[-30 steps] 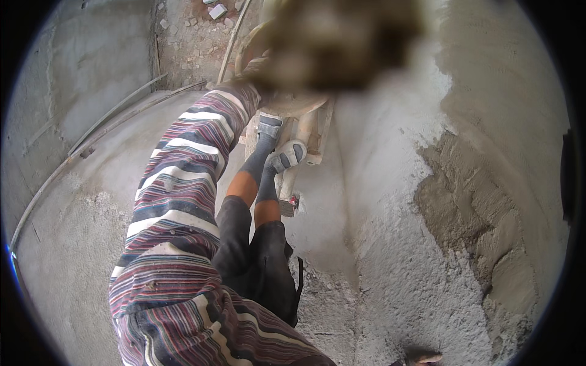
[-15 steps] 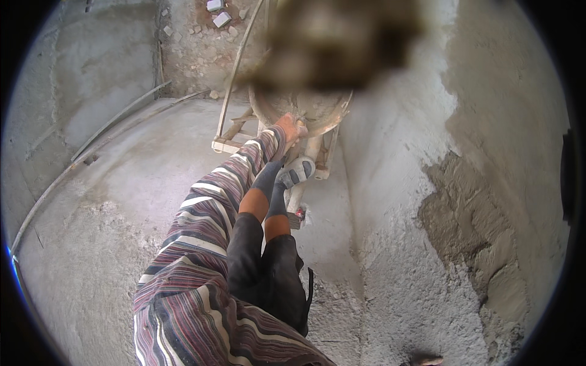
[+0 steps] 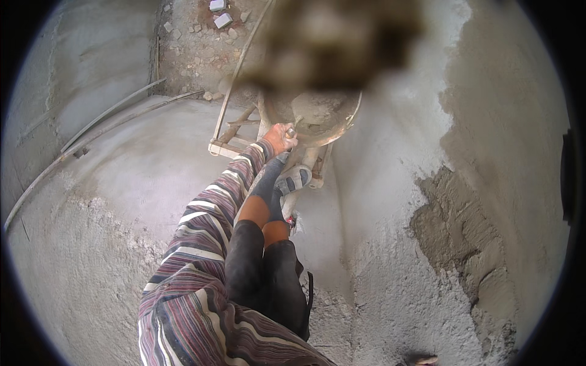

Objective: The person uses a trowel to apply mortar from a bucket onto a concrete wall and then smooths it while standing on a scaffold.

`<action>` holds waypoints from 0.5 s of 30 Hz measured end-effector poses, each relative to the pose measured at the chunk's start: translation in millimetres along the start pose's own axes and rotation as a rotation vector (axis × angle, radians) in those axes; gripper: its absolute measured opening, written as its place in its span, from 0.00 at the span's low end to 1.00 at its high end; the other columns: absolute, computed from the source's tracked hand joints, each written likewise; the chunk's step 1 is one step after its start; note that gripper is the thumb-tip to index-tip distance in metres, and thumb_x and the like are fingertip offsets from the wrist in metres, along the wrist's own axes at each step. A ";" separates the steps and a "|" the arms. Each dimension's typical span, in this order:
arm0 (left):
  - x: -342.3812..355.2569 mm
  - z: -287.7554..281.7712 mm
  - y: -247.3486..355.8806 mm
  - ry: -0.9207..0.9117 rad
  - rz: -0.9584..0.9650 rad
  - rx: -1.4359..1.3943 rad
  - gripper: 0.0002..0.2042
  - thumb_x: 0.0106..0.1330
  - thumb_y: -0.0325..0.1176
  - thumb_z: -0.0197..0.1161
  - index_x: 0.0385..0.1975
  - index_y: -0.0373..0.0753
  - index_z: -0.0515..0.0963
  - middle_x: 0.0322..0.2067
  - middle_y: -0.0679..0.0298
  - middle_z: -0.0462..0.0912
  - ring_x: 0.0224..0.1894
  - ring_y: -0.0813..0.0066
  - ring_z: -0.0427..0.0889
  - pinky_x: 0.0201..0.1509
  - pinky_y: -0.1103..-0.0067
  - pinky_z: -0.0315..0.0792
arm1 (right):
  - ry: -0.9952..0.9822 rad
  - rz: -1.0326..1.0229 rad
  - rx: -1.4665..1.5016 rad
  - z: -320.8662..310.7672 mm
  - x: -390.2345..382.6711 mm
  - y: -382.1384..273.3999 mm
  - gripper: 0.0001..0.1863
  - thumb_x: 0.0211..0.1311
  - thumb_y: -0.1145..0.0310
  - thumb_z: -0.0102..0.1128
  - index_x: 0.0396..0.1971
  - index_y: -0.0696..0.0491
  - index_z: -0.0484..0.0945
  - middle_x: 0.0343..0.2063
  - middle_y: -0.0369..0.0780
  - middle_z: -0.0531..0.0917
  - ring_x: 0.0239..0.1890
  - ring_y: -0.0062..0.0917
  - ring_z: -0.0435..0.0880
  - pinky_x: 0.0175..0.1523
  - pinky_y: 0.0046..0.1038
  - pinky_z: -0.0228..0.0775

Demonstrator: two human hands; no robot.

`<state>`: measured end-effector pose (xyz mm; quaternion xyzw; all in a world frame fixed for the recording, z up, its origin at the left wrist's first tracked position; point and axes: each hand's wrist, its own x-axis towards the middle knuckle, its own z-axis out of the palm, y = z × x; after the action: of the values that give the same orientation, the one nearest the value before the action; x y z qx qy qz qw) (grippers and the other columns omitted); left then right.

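Note:
My left hand [image 3: 281, 138], at the end of a striped sleeve, is closed around a small handle [image 3: 291, 132] at the near rim of a round pan [image 3: 347, 128]. Grey mortar [image 3: 318, 108] lies in the pan, which rests on a wooden frame [image 3: 223, 148]. At the bottom right edge, a few fingers of my right hand [image 3: 425, 360] show; what they hold, if anything, is hidden. A dark blurred shape [image 3: 332, 46] covers the upper middle of the view, hiding the pan's far part.
My sandalled feet [image 3: 293, 180] are on the frame below the pan. A wall with wet, rough plaster [image 3: 458, 238] fills the right side. Long pipes [image 3: 104, 125] follow the left wall [image 3: 91, 49]. Rubble and white blocks [image 3: 223, 20] lie at the top.
My left arm has drawn down from under the blurred shape, so the hand shows at the pan's rim. The pan and its mortar have come further into sight.

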<state>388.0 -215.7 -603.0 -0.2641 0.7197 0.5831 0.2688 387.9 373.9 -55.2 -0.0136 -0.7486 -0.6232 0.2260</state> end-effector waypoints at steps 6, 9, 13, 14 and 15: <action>-54.7 -4.3 40.4 0.219 0.052 0.056 0.09 0.50 0.33 0.58 0.26 0.35 0.71 0.19 0.56 0.77 0.22 0.62 0.77 0.31 0.72 0.71 | 0.113 0.050 0.091 34.3 7.5 -33.1 0.41 0.59 0.34 0.36 0.64 0.48 0.55 0.65 0.50 0.54 0.67 0.46 0.51 0.58 0.59 0.45; -91.2 63.7 77.3 0.468 0.144 0.141 0.09 0.49 0.29 0.55 0.30 0.34 0.71 0.23 0.49 0.77 0.27 0.49 0.79 0.32 0.65 0.72 | 0.095 0.055 0.059 24.5 1.0 -22.5 0.41 0.59 0.34 0.36 0.64 0.49 0.54 0.65 0.51 0.53 0.67 0.47 0.51 0.59 0.59 0.43; -108.9 215.4 90.2 0.768 0.038 0.184 0.14 0.50 0.30 0.60 0.34 0.31 0.68 0.26 0.45 0.74 0.31 0.44 0.75 0.36 0.63 0.70 | 0.094 0.050 0.046 11.9 3.6 -20.5 0.41 0.60 0.35 0.37 0.65 0.50 0.54 0.65 0.51 0.53 0.67 0.47 0.50 0.60 0.57 0.43; -108.9 253.6 105.6 0.760 -0.031 0.141 0.14 0.51 0.31 0.61 0.34 0.32 0.68 0.27 0.47 0.73 0.31 0.45 0.75 0.36 0.64 0.70 | 0.113 0.045 0.044 10.8 5.2 -21.7 0.41 0.60 0.34 0.37 0.65 0.49 0.55 0.65 0.50 0.53 0.67 0.46 0.51 0.60 0.56 0.43; -106.1 292.7 113.6 0.726 -0.100 0.077 0.15 0.52 0.31 0.61 0.37 0.33 0.67 0.28 0.49 0.73 0.31 0.46 0.75 0.36 0.63 0.70 | 0.135 0.040 0.054 13.5 6.2 -22.8 0.41 0.59 0.34 0.36 0.64 0.48 0.55 0.65 0.49 0.53 0.67 0.45 0.51 0.61 0.55 0.44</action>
<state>408.3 99.1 -501.4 -0.4783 0.7759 0.4100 0.0340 371.1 379.8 -75.8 0.0198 -0.7479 -0.5975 0.2885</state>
